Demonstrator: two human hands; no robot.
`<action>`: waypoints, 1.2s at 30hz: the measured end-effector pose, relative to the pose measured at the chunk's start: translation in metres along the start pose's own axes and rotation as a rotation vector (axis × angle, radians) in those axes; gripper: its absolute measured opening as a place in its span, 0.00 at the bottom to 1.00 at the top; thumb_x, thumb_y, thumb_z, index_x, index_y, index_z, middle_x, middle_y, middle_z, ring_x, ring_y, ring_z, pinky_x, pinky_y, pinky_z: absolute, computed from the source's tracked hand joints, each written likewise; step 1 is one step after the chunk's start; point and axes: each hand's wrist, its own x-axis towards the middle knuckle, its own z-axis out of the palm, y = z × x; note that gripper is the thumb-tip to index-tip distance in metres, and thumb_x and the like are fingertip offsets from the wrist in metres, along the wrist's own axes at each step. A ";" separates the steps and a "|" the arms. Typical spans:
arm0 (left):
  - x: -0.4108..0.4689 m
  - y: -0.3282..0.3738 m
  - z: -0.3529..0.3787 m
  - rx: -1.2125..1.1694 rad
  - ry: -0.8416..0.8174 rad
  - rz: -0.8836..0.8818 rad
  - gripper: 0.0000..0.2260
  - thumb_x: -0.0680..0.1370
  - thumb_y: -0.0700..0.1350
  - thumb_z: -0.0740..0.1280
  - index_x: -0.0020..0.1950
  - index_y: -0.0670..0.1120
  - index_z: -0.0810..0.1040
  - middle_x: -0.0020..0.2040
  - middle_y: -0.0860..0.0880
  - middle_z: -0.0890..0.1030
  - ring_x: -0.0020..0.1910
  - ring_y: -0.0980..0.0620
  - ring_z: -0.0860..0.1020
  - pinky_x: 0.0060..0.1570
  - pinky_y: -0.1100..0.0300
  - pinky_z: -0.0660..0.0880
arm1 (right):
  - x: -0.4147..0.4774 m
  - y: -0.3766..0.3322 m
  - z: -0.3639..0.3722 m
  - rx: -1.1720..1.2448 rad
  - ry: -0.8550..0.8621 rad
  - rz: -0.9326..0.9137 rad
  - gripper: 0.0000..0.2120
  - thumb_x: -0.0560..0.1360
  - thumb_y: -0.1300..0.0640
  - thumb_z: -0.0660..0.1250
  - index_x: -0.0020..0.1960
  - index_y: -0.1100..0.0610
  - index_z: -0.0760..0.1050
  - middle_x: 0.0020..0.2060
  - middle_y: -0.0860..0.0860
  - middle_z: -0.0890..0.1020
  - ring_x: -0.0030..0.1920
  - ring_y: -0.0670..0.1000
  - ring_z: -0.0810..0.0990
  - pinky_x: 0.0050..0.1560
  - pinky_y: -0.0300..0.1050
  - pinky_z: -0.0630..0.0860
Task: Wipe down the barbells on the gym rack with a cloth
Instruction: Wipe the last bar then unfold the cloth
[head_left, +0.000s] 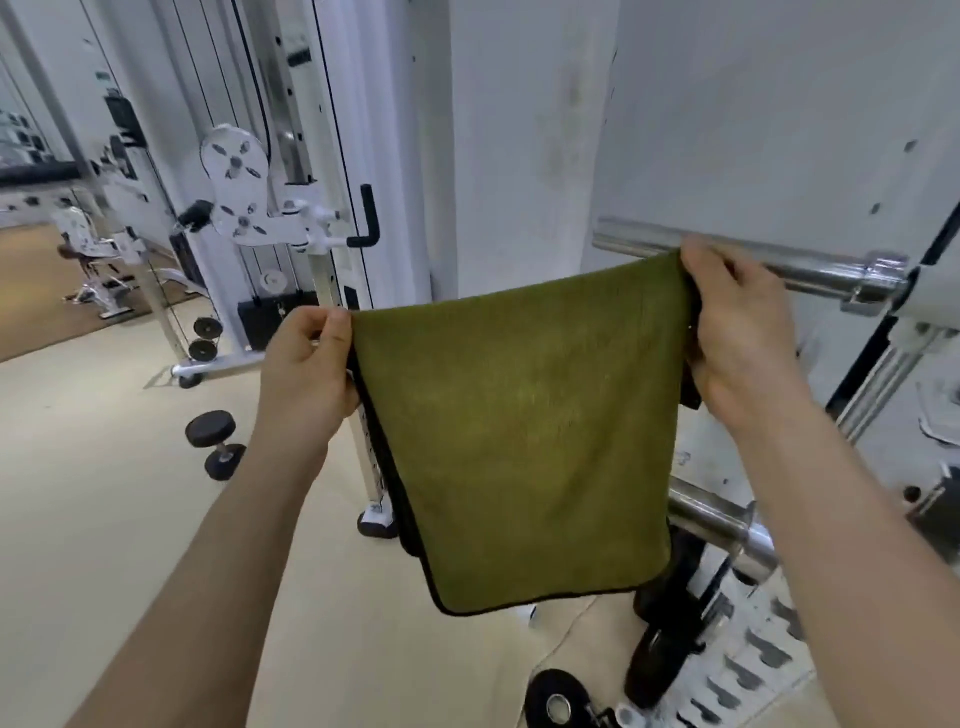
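i hold the olive-green microfibre cloth with black edging (519, 426) spread flat in front of me, my left hand (306, 358) pinching its upper left corner and my right hand (737, 332) gripping its upper right corner just beside the shiny chrome barbell sleeve (800, 273) on the white gym rack (930, 296).

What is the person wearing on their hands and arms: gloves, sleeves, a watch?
Nothing that shows. The left hand and right hand are bare, no gloves or rings, and the left forearm and right forearm are uncovered to the frame edge: no sleeve, watch or band.
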 end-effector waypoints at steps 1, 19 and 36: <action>0.018 0.003 -0.004 -0.004 0.003 0.039 0.09 0.82 0.50 0.59 0.44 0.51 0.73 0.36 0.49 0.73 0.28 0.54 0.71 0.27 0.60 0.69 | 0.011 -0.002 0.013 0.003 -0.012 -0.046 0.11 0.80 0.51 0.64 0.41 0.52 0.79 0.32 0.43 0.78 0.36 0.42 0.77 0.38 0.41 0.77; 0.284 -0.102 0.053 -0.305 -0.238 -0.023 0.07 0.83 0.44 0.59 0.46 0.45 0.71 0.51 0.42 0.77 0.53 0.46 0.80 0.56 0.57 0.77 | 0.207 0.139 0.125 -0.273 -0.068 0.117 0.07 0.79 0.55 0.65 0.47 0.58 0.79 0.47 0.54 0.78 0.51 0.51 0.79 0.50 0.47 0.82; 0.337 -0.339 0.133 0.405 -0.546 -0.218 0.07 0.82 0.51 0.59 0.48 0.51 0.73 0.34 0.53 0.74 0.32 0.52 0.72 0.32 0.58 0.67 | 0.226 0.349 0.068 -0.720 -0.362 1.037 0.09 0.79 0.53 0.65 0.46 0.59 0.78 0.32 0.50 0.75 0.26 0.45 0.73 0.23 0.38 0.71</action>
